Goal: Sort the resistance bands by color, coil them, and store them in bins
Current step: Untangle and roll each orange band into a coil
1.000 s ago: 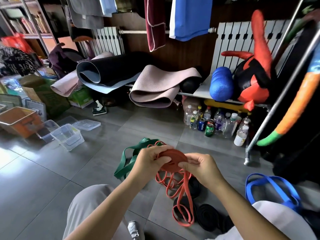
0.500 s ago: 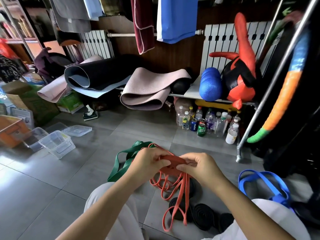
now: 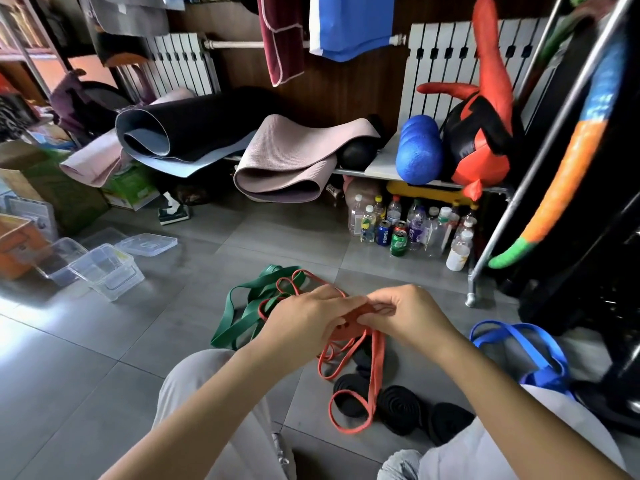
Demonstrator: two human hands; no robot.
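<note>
Finding: one second earlier the wound part of the red band (image 3: 346, 329) faces the camera as a round disc between the hands. It now lies flatter and lower, mostly covered by the fingers. The disc has been turned in the hands, which I judge to be another wrap going on. Coiling of this band is under way and not complete.

Location of work item: the red coil is held above the floor (image 3: 104, 358), in front of the person's knees. Its unwound loops hang down and trail across the black coils (image 3: 398, 407) lying on the tiles.

Left hand (image 3: 304, 318): back of hand upward, fingers curled over the near-left edge of the coil; its grip holds the coil.

Right hand (image 3: 408, 313): thumb and fingertips pinch the coil's right edge; its grip is narrow and closed on the band.

Outstanding: the green band (image 3: 239, 306) lies uncoiled beyond the hands, and the blue band (image 3: 519, 337) lies loose to the right. The clear bins (image 3: 107, 271) stand well apart to the left.
</note>
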